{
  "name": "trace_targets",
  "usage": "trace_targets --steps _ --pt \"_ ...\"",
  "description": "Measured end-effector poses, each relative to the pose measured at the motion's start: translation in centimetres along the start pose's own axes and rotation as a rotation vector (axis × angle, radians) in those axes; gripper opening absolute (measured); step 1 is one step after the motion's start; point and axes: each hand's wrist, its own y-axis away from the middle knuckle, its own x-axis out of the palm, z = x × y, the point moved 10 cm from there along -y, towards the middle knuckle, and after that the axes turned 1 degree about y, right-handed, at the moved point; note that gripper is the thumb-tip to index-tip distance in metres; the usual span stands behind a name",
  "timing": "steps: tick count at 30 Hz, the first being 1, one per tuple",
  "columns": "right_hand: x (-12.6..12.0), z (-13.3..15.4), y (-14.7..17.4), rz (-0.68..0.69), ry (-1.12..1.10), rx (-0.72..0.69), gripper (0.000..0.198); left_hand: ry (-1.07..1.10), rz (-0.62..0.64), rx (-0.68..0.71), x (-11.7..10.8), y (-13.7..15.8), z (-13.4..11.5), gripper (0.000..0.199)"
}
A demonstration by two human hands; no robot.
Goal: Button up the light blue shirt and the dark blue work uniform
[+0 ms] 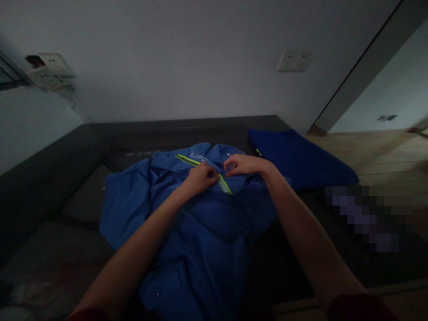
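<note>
A blue work jacket [207,227] lies spread out before me, with yellow-green reflective strips and white lettering near its upper part. My left hand [199,177] is closed, thumb and fingers pinching the jacket's cloth beside one reflective strip [225,185]. Just to the right, my right hand [245,165] is bent at the wrist with curled fingers over the jacket. A small gap shows between its thumb and forefinger, and whether it grips any cloth I cannot make out. The two hands are close together but apart.
The jacket rests on a dark padded surface [83,196] with a raised edge against a pale wall. A folded dark blue cloth item [297,156] lies to the right. Wall sockets [295,60] are above it. A blurred-out patch [361,218] covers something at the right, near wooden flooring [377,156].
</note>
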Motion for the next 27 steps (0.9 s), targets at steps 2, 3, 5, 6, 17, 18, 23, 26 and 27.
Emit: trace_targets --steps 2,3,5,6,17,18,23,26,27 --pt "-0.1 0.1 0.0 -0.002 -0.020 -0.007 0.017 -0.025 -0.012 -0.055 0.0 0.0 0.4 0.016" --pt "-0.2 0.2 -0.1 -0.007 -0.024 -0.012 0.018 -0.029 -0.019 -0.072 0.0 -0.1 0.5 0.017" --pt "-0.4 0.2 -0.1 -0.023 -0.026 -0.022 0.021 -0.003 -0.035 -0.078 0.0 -0.2 0.7 0.019" --pt "-0.5 0.2 -0.2 -0.032 -0.024 -0.027 0.021 0.026 -0.043 -0.068 0.0 -0.3 0.8 0.020" --pt "0.1 -0.4 -0.6 -0.005 -0.046 -0.042 0.018 0.081 -0.087 -0.033 -0.5 -0.2 0.2 0.017" --pt "0.2 -0.4 -0.7 0.001 -0.055 -0.048 0.018 0.066 -0.084 -0.039 -0.6 -0.1 0.1 0.016" --pt "0.4 -0.2 -0.9 0.019 -0.028 -0.075 0.017 -0.045 -0.115 -0.056 -1.1 0.1 0.0 0.017" --pt "0.4 0.1 -0.8 0.028 -0.044 -0.060 0.014 -0.027 -0.094 -0.051 -0.7 0.0 0.1 0.018" --pt "0.3 0.1 -0.8 0.026 -0.052 -0.050 0.013 -0.005 -0.086 -0.049 -0.5 -0.1 0.2 0.017"
